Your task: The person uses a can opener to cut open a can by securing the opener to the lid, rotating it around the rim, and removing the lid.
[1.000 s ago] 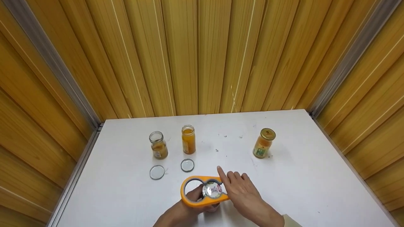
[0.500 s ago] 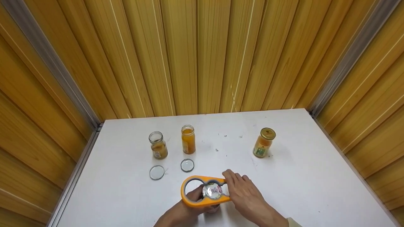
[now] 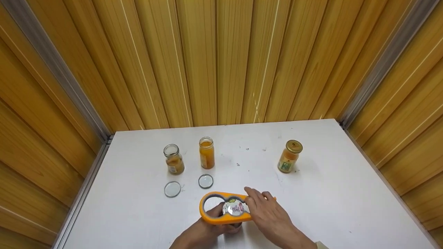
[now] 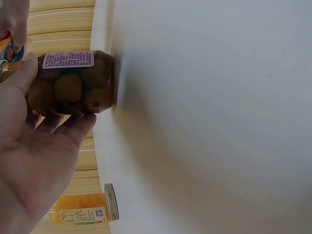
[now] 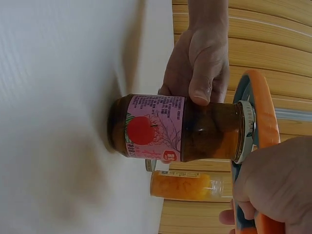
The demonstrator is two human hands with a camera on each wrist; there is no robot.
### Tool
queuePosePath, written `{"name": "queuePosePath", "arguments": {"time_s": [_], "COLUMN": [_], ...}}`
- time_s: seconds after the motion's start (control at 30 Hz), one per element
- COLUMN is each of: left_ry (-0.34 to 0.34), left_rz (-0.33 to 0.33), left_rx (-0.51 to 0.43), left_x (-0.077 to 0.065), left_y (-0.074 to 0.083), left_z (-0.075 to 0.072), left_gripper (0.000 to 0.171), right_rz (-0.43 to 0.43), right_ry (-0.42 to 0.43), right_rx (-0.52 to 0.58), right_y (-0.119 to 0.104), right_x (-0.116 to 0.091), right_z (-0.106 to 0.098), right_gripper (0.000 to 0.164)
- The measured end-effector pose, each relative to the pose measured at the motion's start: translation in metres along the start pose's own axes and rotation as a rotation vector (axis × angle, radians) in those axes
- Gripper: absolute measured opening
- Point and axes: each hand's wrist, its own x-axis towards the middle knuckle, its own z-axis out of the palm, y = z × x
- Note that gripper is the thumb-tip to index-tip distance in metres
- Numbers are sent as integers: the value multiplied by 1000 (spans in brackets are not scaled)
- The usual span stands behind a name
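My left hand [image 3: 209, 226] grips a glass jar [image 5: 161, 127] of dark round fruit with a pink label. In the left wrist view its fingers curl under the jar [image 4: 68, 87], whose base is close over the table. An orange and grey jar opener [image 3: 226, 220] with several round holes surrounds the printed metal lid [image 3: 232, 208]. My right hand [image 3: 271, 216] grips the opener's handle, its fingers wrapped over it. In the right wrist view, the opener [image 5: 264, 105] stands right at the lid's edge, partly hidden by the right hand [image 5: 280, 180].
Two uncapped jars, one with brown contents [image 3: 174, 164] and one with orange contents [image 3: 207, 155], stand at the back left. Two lids [image 3: 172, 189] lie before them. A capped jar [image 3: 288, 159] stands to the right on the white table [image 3: 328, 193], with yellow panelling [image 3: 228, 62] behind.
My right index finger, stretched out a second ago, has come down onto the opener. The right hand has shifted slightly over the handle, and the opener has turned slightly.
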Motion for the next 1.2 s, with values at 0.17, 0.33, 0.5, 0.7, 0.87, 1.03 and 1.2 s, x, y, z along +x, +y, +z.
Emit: {"name": "queuePosePath", "arguments": {"time_s": [0.17, 0.33, 0.5, 0.7, 0.87, 1.03, 1.2], "left_ry": [-37, -16, -9, 11, 30, 33, 33], "left_rz": [113, 110, 97, 100, 125, 146, 120], "left_rx": [-38, -25, -31, 13, 47, 61, 38], "left_x": [4, 5, 2, 0, 1, 2, 0], "left_y": [1, 0, -2, -3, -3, -2, -2], "left_z": [0, 1, 0, 0, 0, 1, 2], "left_gripper": [66, 70, 69, 67, 69, 69, 66], "right_rz": [-11, -38, -36, -8, 32, 17, 86], "right_ry": [-10, -24, -36, -99, -146, -103, -56], "right_rx": [-26, -51, -55, -71, -96, -122, 18], "right_y": [-2, -4, -5, -7, -10, -6, -3], "right_x": [-3, -2, 0, 0, 4, 3, 2], "right_z": [-1, -2, -1, -1, -5, -4, -4], "right_gripper": [34, 33, 32, 34, 36, 40, 59]}}
